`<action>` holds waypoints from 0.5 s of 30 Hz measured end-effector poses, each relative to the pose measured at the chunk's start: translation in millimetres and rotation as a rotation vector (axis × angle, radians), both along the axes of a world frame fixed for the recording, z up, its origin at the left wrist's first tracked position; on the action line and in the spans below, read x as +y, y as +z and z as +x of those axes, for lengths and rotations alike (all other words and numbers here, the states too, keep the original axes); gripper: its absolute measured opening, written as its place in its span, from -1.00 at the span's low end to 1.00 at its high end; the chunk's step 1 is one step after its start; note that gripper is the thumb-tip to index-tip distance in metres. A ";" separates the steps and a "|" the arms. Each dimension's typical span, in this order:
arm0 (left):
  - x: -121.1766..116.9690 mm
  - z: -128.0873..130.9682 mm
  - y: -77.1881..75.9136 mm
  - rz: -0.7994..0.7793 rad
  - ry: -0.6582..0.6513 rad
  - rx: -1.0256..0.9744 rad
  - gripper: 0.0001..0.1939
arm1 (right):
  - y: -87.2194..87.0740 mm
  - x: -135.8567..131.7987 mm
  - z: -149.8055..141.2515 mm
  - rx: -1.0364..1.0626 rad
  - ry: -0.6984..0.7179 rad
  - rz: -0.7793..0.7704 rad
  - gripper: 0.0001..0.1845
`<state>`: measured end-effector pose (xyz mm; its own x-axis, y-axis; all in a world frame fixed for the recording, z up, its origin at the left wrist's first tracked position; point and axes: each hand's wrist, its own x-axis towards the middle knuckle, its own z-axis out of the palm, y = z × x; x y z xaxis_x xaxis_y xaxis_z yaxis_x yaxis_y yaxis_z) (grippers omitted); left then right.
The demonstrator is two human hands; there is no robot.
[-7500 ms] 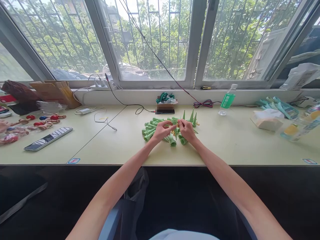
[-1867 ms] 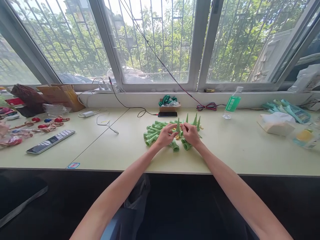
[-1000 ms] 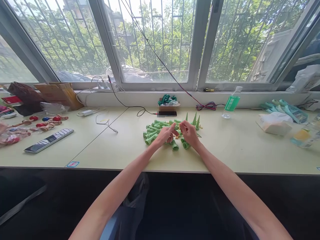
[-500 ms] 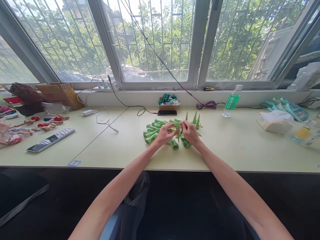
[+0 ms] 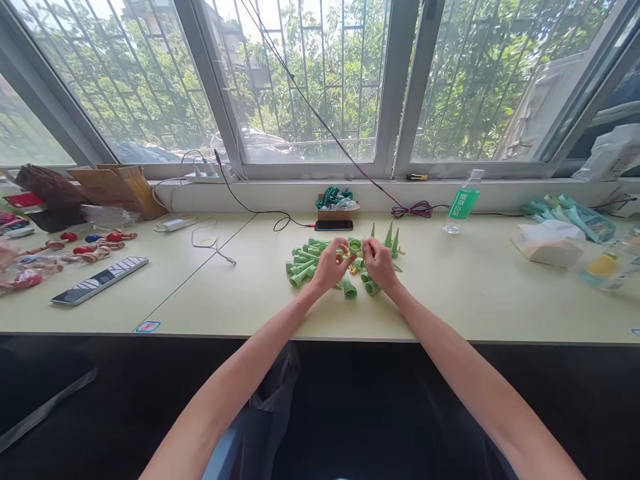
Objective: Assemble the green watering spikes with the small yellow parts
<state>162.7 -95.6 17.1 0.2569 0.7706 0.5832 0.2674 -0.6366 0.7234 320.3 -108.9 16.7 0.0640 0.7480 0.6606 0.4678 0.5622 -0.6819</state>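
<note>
My left hand (image 5: 331,267) is closed round a green plastic spike (image 5: 355,245), thumb and fingers at its sides. The spike's hollow round end faces me. My right hand (image 5: 379,263) is pinched close against the right side of this spike; what its fingertips hold is hidden. More green spikes (image 5: 303,263) lie in a heap to the left of my hands. Several others stand point up (image 5: 389,235) just behind my right hand. Small yellow parts (image 5: 353,269) lie between my hands. Loose spikes (image 5: 349,288) lie in front with open ends toward me.
Behind the heap are a black phone (image 5: 334,225) and a small cardboard box (image 5: 336,215). To the right stand a bottle (image 5: 463,203) and a tissue pack (image 5: 549,243). Leftward lie a patterned case (image 5: 100,281), a cable (image 5: 214,247) and wooden toys (image 5: 93,252). Another person's hand shows at the left edge.
A second ago my left index finger was stretched out over the heap. Since then a spike has come up between my hands, and its open end has tipped toward me.
</note>
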 end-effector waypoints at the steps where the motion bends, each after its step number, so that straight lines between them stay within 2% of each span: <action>1: -0.9 0.7 1.3 -0.038 -0.003 -0.025 -0.61 | 0.0 -0.5 -0.1 0.014 -0.002 0.006 -0.59; 5: -4.2 2.1 7.4 -0.301 -0.133 -0.103 -0.46 | -0.8 -0.9 1.4 0.058 0.004 0.038 -0.61; 9: -6.9 1.3 13.8 -0.572 -0.238 -0.174 -0.29 | -2.6 -0.2 2.6 0.002 0.098 0.030 -0.60; 15: -10.2 -2.5 17.4 -0.669 -0.293 -0.219 -0.42 | -3.4 0.1 3.3 -0.030 0.177 -0.001 -0.60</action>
